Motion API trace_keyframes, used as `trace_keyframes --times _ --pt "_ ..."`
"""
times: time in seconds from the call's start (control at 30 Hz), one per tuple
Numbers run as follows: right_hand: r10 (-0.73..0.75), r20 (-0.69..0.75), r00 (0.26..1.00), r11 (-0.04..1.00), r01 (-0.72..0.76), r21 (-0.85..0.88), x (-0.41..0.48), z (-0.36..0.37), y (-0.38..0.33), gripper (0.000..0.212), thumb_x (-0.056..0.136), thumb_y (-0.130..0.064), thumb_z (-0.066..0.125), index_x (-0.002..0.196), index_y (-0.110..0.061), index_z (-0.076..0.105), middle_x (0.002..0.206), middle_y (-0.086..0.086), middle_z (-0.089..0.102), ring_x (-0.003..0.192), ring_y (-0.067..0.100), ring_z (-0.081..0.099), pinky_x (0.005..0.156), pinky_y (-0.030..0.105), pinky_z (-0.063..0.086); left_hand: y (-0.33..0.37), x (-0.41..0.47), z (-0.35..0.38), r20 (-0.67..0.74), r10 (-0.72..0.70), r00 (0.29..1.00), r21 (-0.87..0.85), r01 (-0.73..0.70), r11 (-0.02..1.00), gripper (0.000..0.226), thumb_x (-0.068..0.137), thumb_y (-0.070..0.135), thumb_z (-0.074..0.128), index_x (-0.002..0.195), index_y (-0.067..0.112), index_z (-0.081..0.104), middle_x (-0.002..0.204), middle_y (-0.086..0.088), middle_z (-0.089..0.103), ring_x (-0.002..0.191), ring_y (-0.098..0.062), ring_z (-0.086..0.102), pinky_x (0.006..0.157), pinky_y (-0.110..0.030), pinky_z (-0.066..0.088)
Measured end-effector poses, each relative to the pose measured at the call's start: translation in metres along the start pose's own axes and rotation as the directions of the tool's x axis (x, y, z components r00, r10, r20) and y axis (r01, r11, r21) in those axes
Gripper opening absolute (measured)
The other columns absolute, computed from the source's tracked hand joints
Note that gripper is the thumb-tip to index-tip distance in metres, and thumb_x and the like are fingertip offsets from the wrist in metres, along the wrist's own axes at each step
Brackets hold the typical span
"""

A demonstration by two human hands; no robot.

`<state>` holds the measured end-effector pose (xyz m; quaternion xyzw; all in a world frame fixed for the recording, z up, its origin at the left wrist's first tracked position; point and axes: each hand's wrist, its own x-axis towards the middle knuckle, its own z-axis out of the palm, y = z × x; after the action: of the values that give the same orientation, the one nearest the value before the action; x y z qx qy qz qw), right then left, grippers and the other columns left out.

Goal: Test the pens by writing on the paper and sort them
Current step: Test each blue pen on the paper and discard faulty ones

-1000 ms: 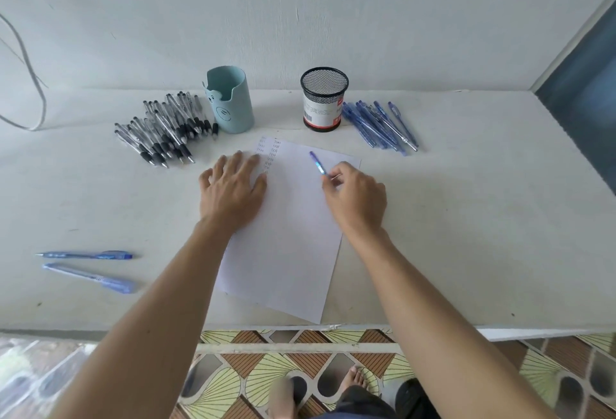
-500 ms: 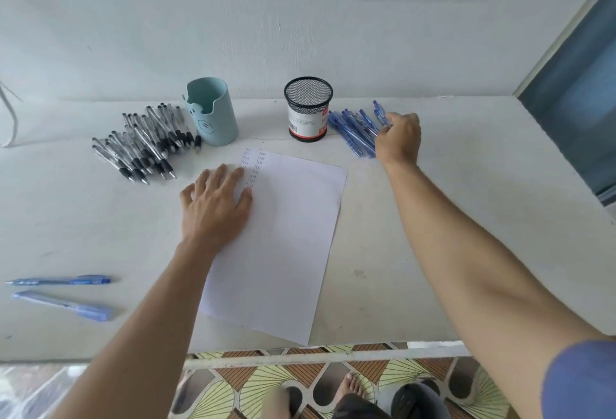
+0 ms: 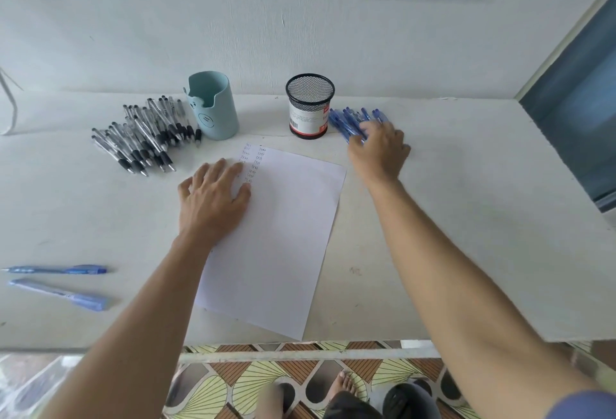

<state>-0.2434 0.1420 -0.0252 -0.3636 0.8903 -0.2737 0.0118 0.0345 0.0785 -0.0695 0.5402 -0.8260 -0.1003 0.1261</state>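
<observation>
The blue pens [image 3: 346, 118] lay in a pile near the back edge of the table [image 3: 466, 218], beside the mesh cup [image 3: 310, 105]. They looked light, thin and slippery, best pinched in the middle. The right hand [image 3: 380, 148] touched them; I could not tell if it held one. The left hand [image 3: 213, 198] pressed flat on the paper [image 3: 283, 235].

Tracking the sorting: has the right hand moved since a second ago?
Yes. The right hand went from the paper to the blue pens beside the mesh cup.
</observation>
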Motion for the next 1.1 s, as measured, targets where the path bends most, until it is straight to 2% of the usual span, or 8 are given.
trace_keyframes --times 0.13,0.23,0.33,0.47,0.63,0.8,1.03,1.1 --pt "-0.212 0.132 0.968 0.976 0.203 0.081 -0.074 0.015 -0.026 0.032 0.089 -0.025 0.056 0.118 -0.026 0.068 0.121 0.003 0.061 0.116 0.029 0.052 0.092 0.038 0.036 -0.001 -0.001 -0.009 -0.030 -0.035 0.999 -0.195 0.028 0.980 0.046 0.091 0.046 0.054 0.135 0.030 0.059 0.147 0.006 0.052 0.140 -0.021 0.040 0.116 -0.041 0.022" --pt "-0.364 0.248 0.898 0.931 0.353 0.088 -0.121 0.029 -0.036 0.037 0.088 -0.029 0.055 0.123 -0.027 0.067 0.132 0.001 0.057 0.124 0.025 0.048 0.100 0.039 0.033 -0.002 -0.013 -0.028 -0.122 -0.232 0.965 -0.574 0.123 0.810 0.043 0.081 0.037 0.051 0.115 0.023 0.073 0.117 0.001 0.072 0.105 -0.022 0.065 0.100 -0.039 0.049" --pt "-0.416 0.315 0.853 0.903 0.429 0.031 -0.144 0.039 -0.036 0.051 0.088 -0.037 0.045 0.135 -0.024 0.059 0.149 0.004 0.046 0.140 0.025 0.036 0.112 0.043 0.023 -0.008 -0.026 -0.041 -0.184 -0.365 0.913 -0.746 0.112 0.657 0.034 0.082 0.023 0.051 0.106 0.020 0.076 0.102 0.003 0.075 0.097 -0.014 0.068 0.093 -0.039 0.055" --pt "-0.409 0.379 0.830 0.894 0.447 -0.013 -0.145 0.037 -0.034 0.063 0.086 -0.044 0.032 0.145 -0.028 0.047 0.159 0.003 0.034 0.148 0.023 0.023 0.119 0.043 0.014 -0.031 -0.050 -0.050 -0.252 -0.406 0.878 -0.616 0.178 0.767 0.028 0.086 0.015 0.053 0.099 0.025 0.076 0.099 0.007 0.075 0.088 -0.009 0.064 0.086 -0.019 0.048" --pt "-0.428 0.456 0.780 0.863 0.502 -0.049 -0.145 0.036 -0.027 0.056 0.100 -0.043 0.034 0.155 -0.031 0.028 0.166 0.000 0.016 0.153 0.021 0.010 0.122 0.043 0.004 -0.081 -0.089 -0.061 -0.217 -0.491 0.844 -0.185 0.458 0.869 0.047 0.080 0.008 0.054 0.121 0.024 0.071 0.133 -0.005 0.059 0.124 -0.033 0.040 0.105 -0.046 0.027" --pt "-0.446 0.411 0.795 0.856 0.513 -0.062 -0.151 0.035 -0.029 0.068 0.090 -0.046 0.022 0.155 -0.028 0.030 0.166 0.002 0.019 0.153 0.024 0.013 0.122 0.044 0.005 -0.107 -0.116 -0.067 -0.252 -0.576 0.778 -0.095 0.573 0.814 0.053 0.082 0.007 0.055 0.134 0.015 0.061 0.143 -0.014 0.053 0.134 -0.037 0.036 0.111 -0.051 0.026" --pt "-0.453 0.388 0.803 0.856 0.513 -0.060 -0.152 0.035 -0.029 0.065 0.092 -0.044 0.026 0.154 -0.026 0.033 0.164 0.005 0.023 0.152 0.026 0.016 0.122 0.046 0.008 -0.126 -0.112 -0.060 -0.304 -0.401 0.864 -0.122 0.382 0.916 0.023 0.095 0.007 0.060 0.113 0.005 0.074 0.122 -0.020 0.067 0.117 -0.044 0.049 0.099 -0.049 0.040" --pt "-0.445 0.398 0.803 0.858 0.510 -0.070 -0.152 0.036 -0.028 0.058 0.098 -0.041 0.031 0.154 -0.027 0.031 0.165 0.004 0.020 0.153 0.025 0.013 0.122 0.045 0.006 -0.121 -0.109 -0.059 -0.364 -0.255 0.896 -0.110 0.230 0.967 0.020 0.094 0.007 0.065 0.112 0.003 0.071 0.121 -0.019 0.067 0.122 -0.043 0.049 0.100 -0.051 0.038"
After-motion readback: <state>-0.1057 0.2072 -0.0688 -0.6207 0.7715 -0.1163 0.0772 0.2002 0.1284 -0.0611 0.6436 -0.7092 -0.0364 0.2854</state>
